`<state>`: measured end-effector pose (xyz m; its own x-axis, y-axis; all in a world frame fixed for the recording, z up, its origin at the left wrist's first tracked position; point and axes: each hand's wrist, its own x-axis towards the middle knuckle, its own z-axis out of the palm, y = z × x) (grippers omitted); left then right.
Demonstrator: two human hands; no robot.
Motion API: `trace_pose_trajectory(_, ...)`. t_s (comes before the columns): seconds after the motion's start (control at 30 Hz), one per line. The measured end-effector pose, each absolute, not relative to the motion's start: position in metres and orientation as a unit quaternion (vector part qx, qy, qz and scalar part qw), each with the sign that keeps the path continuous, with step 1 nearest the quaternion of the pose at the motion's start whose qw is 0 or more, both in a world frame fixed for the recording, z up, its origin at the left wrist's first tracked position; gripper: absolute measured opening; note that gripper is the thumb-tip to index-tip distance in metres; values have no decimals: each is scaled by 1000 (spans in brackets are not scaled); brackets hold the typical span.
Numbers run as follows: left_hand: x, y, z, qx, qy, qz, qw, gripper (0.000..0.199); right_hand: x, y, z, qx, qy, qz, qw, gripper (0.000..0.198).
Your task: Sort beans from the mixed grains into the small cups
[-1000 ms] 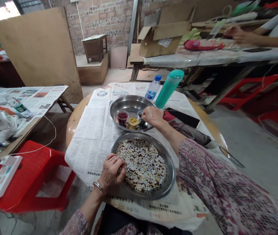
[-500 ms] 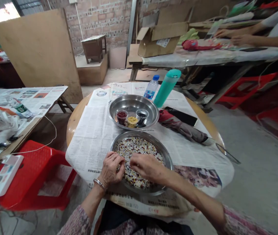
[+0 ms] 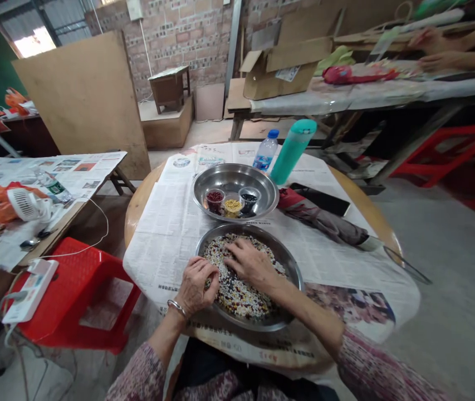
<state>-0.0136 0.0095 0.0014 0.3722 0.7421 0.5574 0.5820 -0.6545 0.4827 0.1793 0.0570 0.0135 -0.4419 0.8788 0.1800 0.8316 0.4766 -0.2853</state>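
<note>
Left hand [image 3: 197,284] curls at the left rim of the near steel basin [image 3: 298,278]; whether it grips anything I cannot tell. Right hand [image 3: 251,266], just apart from it, dips parted fingers to the mixed beans and grains [image 3: 241,301] inside. That basin sits by the near edge of the round table [image 3: 137,214]; behind it, the far steel basin [image 3: 237,174] holds three plastic cups [image 3: 233,208].

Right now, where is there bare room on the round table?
Bare newspaper spreads left of the far basin, and between the near basin and the grey-red bundle. It's crowded at the far basin's right: clear bottle, teal bottle, bundle.
</note>
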Motion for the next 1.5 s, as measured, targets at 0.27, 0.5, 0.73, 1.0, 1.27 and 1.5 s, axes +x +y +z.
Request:
trace_pose_trajectory(0.27,-12,8,3,819,401,397,104,9,195,17,22,-315,-921,206,106,16)
trace_pose_trajectory(0.5,-13,8,1,817,398,404,109,8,230,56,-3,-472,-861,37,186,21)
trace_pose_trajectory(0.73,-13,9,1,816,400,401,118,10,195,25,3,-450,-873,70,175,24)
trace_pose_trajectory(1.0,-14,9,1,818,396,399,120,12,198,18,10,-351,-923,112,108,19)
trace_pose_trajectory(1.27,-13,10,2,820,395,398,112,11,204,53,15,-481,-868,38,118,26)
trace_pose_trajectory(1.5,-14,10,3,822,392,396,118,12,183,75,48,-492,-821,76,280,21)
